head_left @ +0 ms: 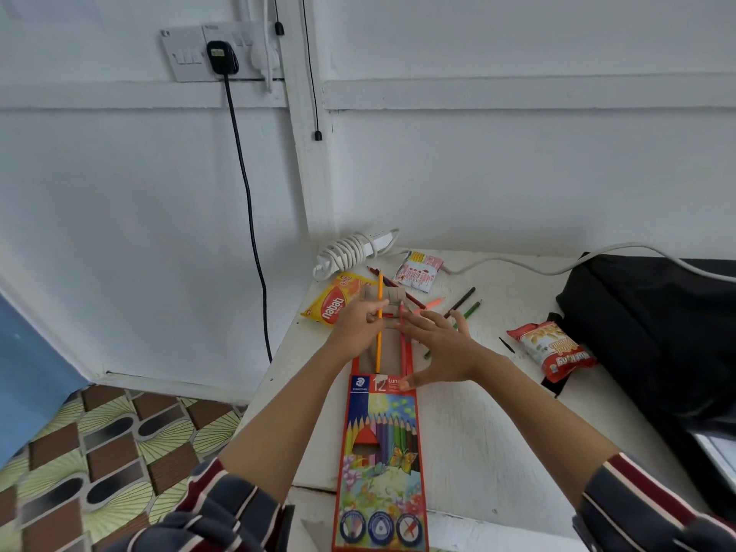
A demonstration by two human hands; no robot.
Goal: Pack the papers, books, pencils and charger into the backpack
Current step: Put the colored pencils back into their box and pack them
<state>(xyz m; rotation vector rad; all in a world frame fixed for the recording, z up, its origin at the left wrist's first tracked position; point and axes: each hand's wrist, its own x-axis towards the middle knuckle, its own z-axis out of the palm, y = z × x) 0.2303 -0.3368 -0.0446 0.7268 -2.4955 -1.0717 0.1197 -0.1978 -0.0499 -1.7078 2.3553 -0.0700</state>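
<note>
1. Our left hand (358, 326) pinches a yellow pencil (380, 284), whose lower end sits inside the open cardboard pencil box (382, 452) on the white tabletop (478, 432).
2. Our right hand (442, 348) is spread wide with straight fingers, its thumb on the box, and a red pencil (401, 318) lies at the index finger.
3. A brown pencil (460, 302) and a green pencil (472, 309) lie loose, with the black fabric backpack (657, 332) at the right.
4. The pencils are probably light, stiff, lacquered and apt to roll, so we pinch them mid-shaft.
5. The thin card box likely bends, so we grip its long edges.
</note>
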